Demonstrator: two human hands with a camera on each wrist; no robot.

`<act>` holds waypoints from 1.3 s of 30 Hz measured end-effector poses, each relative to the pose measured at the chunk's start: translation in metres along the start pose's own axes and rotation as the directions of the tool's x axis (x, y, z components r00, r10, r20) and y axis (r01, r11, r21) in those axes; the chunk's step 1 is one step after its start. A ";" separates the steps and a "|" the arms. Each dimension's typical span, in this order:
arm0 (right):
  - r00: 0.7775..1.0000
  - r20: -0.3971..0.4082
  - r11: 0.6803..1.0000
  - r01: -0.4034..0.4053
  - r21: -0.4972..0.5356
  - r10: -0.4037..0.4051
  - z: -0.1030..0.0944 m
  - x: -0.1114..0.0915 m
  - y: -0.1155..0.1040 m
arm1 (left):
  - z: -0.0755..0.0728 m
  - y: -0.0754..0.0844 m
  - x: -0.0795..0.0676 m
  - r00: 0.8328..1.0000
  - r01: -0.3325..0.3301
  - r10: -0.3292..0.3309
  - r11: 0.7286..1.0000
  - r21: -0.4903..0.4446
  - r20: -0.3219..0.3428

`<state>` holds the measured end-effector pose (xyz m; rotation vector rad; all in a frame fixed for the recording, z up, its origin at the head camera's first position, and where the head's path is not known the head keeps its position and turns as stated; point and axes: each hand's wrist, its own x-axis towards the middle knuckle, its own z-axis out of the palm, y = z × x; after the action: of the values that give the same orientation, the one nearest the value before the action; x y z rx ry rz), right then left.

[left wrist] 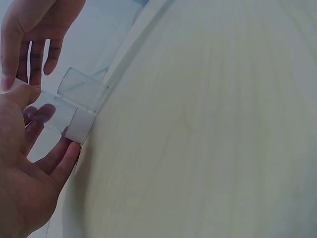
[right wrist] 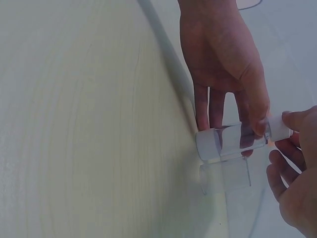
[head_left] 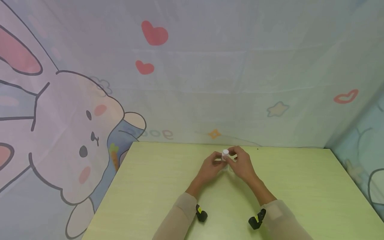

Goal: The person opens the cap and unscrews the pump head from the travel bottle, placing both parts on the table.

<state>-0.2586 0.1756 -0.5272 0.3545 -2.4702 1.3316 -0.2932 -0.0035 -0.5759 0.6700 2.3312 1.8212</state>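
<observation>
A clear bottle (right wrist: 229,143) with a white base band (right wrist: 207,145) stands upright on the table. My left hand (head_left: 209,168) grips its body, with the thumb on one side and the fingers around the other. At the bottle's top is a white cap (head_left: 225,152), which my right hand (head_left: 242,165) pinches between thumb and forefinger; its other fingers are loosely bent. Beside the bottle stands a clear hollow cylinder (left wrist: 81,90), like a transparent cover, that neither hand holds. Whether the white cap is loose on the bottle cannot be told.
The pale wooden table (head_left: 162,183) ends at a back edge just beyond the hands. Behind it hangs a printed cloth (head_left: 210,83) with a rabbit and hearts. Dark wrist cameras sit at both cuffs.
</observation>
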 end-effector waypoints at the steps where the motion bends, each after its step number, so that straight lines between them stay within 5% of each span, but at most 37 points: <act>1: 1.000 0.000 1.000 0.000 0.000 0.000 0.000 0.000 0.000 | 0.000 0.000 0.000 1.000 0.001 -0.001 1.000 0.003 0.002; 39: 0.999 -0.019 0.998 -0.045 0.035 0.046 0.005 0.000 -0.001 | -0.001 0.000 -0.002 0.999 -0.021 0.021 1.000 0.003 0.024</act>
<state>-0.2589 0.1714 -0.5289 0.2932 -2.4558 1.3901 -0.2921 -0.0050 -0.5761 0.7150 2.3208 1.8085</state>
